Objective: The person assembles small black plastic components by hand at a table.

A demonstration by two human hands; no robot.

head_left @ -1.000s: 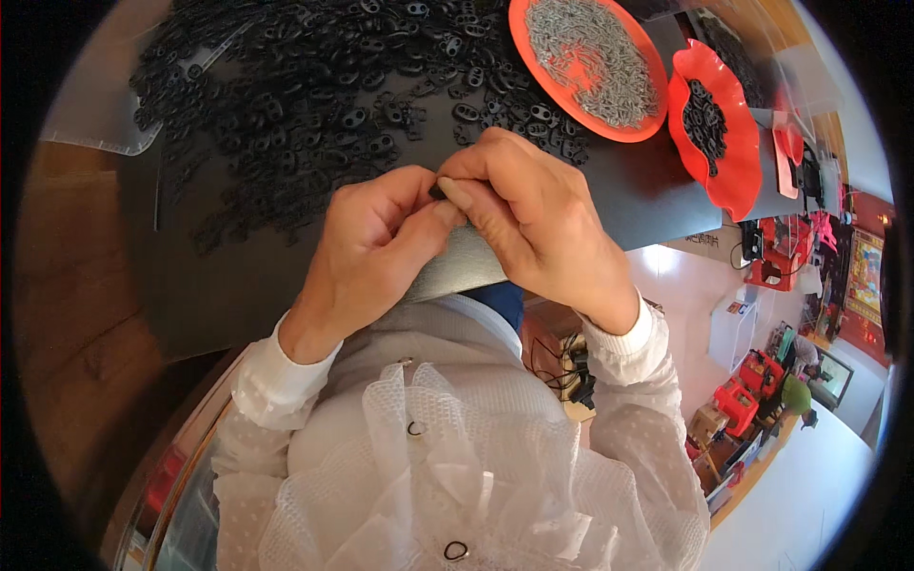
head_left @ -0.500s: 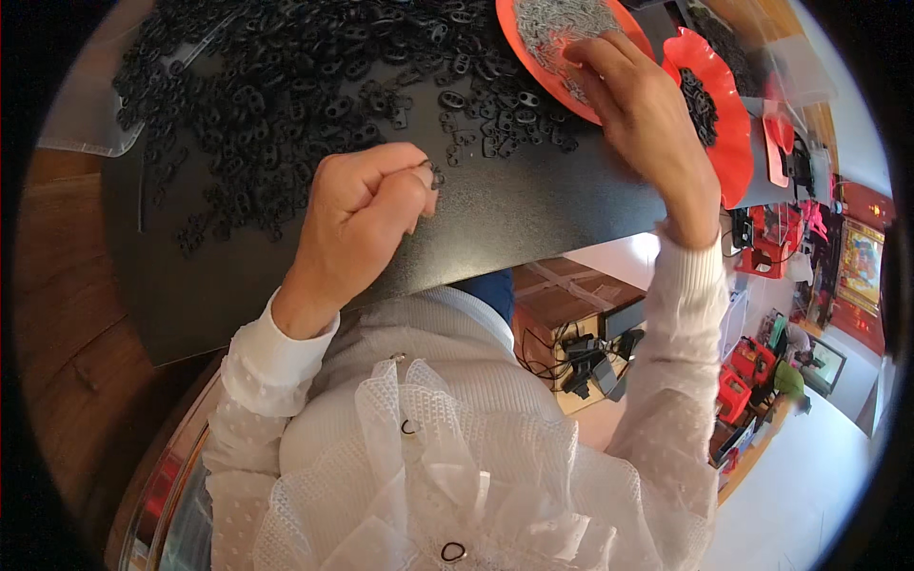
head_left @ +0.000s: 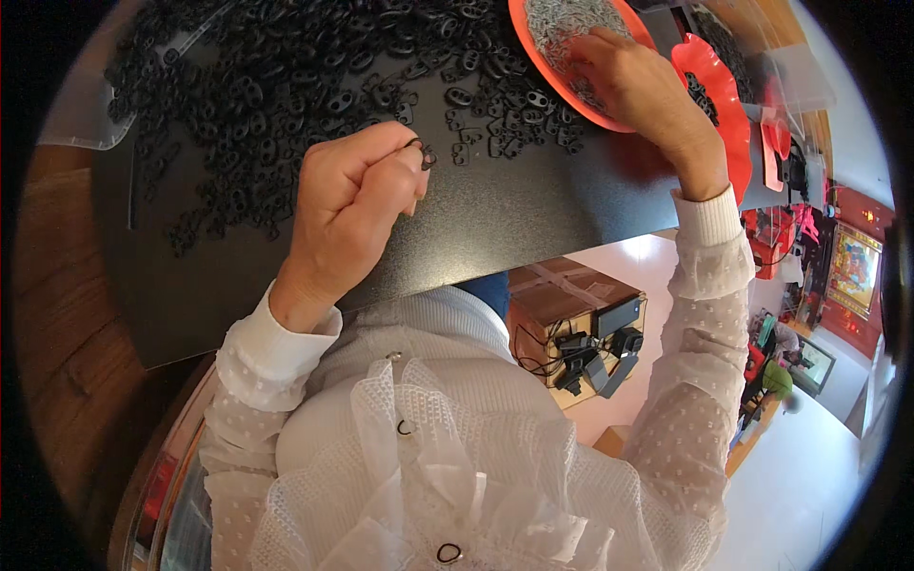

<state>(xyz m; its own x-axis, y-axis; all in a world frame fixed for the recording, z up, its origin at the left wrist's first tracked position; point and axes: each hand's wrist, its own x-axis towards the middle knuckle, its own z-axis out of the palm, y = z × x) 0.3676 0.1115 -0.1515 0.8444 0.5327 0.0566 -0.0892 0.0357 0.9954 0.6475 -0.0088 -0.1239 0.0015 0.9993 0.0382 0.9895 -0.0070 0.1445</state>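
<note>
black part (head_left: pixel 427 158) in left hand (head_left: pixel 352 198), silver pins (head_left: pixel 550 27) under right hand (head_left: pixel 644 88)

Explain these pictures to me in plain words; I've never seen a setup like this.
There is no robot here, just a person's two bare hands. A wide fisheye camera worn on the head looks down at them, so edges look bent; picture left is the person's left.

On the dark table lies a wide scatter of black parts, many with two holes. The left hand pinches a small black piece. The right hand reaches into an orange-red plate of small silver pieces; whether it grips any is hidden. Beside that stands a wavy red dish.
</note>
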